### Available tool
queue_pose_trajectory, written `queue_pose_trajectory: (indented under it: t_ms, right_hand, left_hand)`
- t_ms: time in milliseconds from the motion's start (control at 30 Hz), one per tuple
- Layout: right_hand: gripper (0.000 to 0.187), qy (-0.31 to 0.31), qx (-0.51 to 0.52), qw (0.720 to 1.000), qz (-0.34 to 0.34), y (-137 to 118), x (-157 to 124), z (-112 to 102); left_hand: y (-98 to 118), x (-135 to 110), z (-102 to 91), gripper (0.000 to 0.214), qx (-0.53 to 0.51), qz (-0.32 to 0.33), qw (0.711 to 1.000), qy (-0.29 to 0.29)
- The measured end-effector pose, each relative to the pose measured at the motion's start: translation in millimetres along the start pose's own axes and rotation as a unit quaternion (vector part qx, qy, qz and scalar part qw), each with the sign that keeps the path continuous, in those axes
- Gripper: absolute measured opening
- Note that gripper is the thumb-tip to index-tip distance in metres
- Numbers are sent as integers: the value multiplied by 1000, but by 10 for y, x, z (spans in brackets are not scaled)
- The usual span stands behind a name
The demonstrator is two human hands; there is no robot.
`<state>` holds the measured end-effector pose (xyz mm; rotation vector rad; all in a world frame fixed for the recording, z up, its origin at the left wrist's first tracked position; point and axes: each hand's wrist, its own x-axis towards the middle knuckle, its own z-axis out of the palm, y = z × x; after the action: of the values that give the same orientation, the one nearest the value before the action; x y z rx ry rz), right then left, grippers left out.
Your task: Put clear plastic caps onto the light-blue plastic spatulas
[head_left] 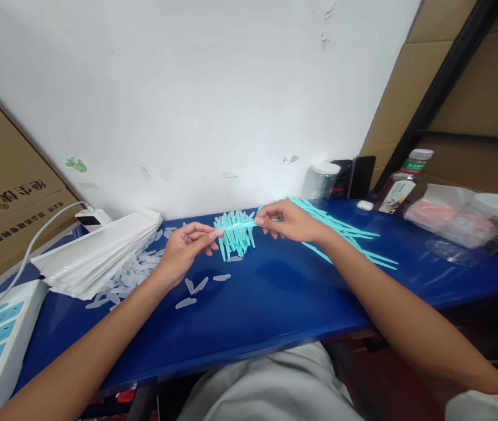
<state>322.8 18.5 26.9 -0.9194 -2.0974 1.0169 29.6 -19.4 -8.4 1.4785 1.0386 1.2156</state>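
Note:
Held level between my two hands is a slim turquoise stick that looks like an eyebrow razor (241, 225). My left hand (189, 247) pinches its left end, where a translucent cover seems to sit, though the fingertips partly hide it. The other end is pinched by my right hand (287, 221). Just behind and below it lies a row of turquoise razors with translucent covers (237, 241). More turquoise razors (349, 231) are spread beyond my right wrist. Loose translucent covers (132, 270) are heaped left of my left hand, and several single covers (185, 303) lie nearer me.
White packaging sleeves (100, 254) are stacked on the blue table (275, 310) at left, near a power strip (10, 333) and plugged-in charger (93, 220). At right stand a lidded clear jar (322, 181), a phone (362, 177), a bottle (402, 184) and plastic containers (455, 219). A wall rises behind.

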Motion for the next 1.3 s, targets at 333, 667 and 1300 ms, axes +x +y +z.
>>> queue_pose_trajectory:
  t_ms: [333, 667, 1300]
  right_hand:
    - [41, 5, -10, 1000, 3, -39, -17, -3]
    - [40, -2, -13, 999, -51, -103, -26, 277]
    - [35, -15, -408, 888, 211, 324, -93, -687]
  left_hand:
    - [-12, -4, -10, 42, 105, 42, 993, 18]
    - [-55, -19, 46, 37, 131, 66, 989, 30]
    - [-260, -108, 195, 20, 539, 277, 786, -124]
